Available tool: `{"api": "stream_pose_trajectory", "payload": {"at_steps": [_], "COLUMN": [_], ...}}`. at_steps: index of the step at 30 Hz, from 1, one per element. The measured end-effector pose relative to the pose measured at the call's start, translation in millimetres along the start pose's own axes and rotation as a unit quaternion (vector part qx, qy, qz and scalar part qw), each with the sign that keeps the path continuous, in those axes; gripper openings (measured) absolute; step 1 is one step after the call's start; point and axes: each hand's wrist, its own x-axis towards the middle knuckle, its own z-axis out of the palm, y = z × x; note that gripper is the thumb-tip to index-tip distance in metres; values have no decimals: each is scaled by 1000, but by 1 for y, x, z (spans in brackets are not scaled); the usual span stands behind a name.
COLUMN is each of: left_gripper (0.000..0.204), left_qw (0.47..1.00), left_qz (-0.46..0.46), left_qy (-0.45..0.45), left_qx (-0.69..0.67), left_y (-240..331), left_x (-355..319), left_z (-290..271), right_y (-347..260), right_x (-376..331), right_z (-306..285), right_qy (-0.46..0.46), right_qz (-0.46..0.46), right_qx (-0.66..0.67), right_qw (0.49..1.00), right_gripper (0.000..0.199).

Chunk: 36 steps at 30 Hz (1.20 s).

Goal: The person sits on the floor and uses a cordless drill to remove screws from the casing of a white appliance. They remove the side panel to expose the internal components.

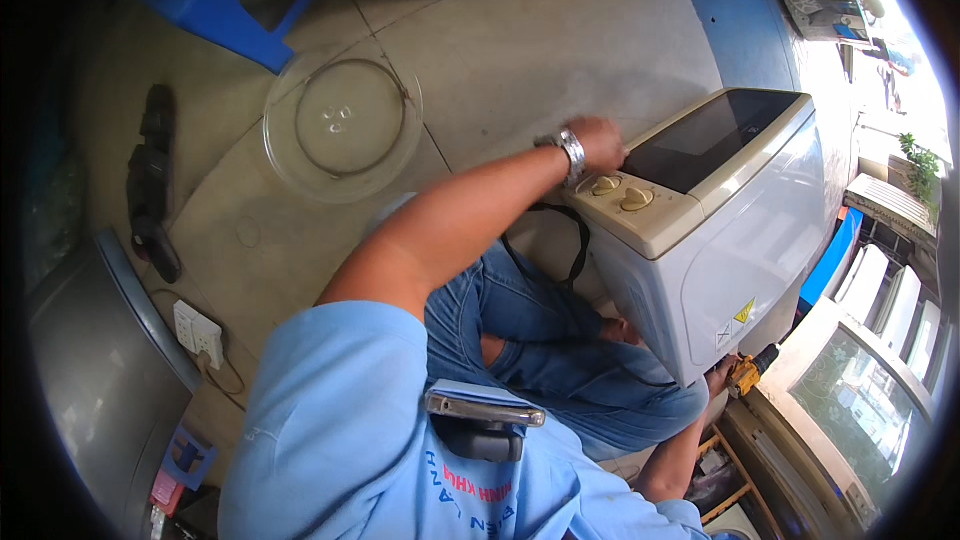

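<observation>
The microwave oven (pixel 715 230), lying on its back on the floor with its dark door facing up, is being steadied between the knees. The left hand (pixel 598 143) is being pressed against the top edge of its control panel (pixel 640 208), just above the two cream knobs (pixel 622 192); the fingers are being curled over that edge, though how tightly cannot be told. A metal watch (pixel 570 152) is being worn on that wrist. The right hand (pixel 720 376) is being kept low behind the oven's near corner, mostly hidden by the casing, with fingers seemingly being closed on a yellow power drill (pixel 748 372). A black cord (pixel 560 240) is being draped across the jeans. A glass turntable plate (pixel 342 125) is lying on the floor, well apart, with a socket strip (pixel 198 332) nearer the body.
</observation>
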Motion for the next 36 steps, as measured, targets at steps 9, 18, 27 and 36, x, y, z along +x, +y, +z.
{"api": "stream_pose_trajectory", "payload": {"at_steps": [9, 18, 27, 36], "left_gripper": [87, 103, 50, 48], "left_qw": [926, 946, 911, 908], "left_qz": [-34, 203, 175, 158], "left_qy": [-211, -80, 52, 73], "left_qx": [-311, -242, -369, -382], "left_y": [24, 93, 60, 39], "left_x": [-22, -56, -43, -34], "left_z": [-50, -79, -133, -150], "right_y": [-1, -2, -5, -3], "right_x": [-2, -9, -18, -26], "right_z": [3, 10, 9, 4], "right_qy": [24, 46, 61, 88], "right_qz": [4, 14, 30, 49], "right_qx": [-3, -5, -12, -26], "right_qw": [1000, 999, 998, 995], "right_gripper": [37, 36, 36, 35]}}
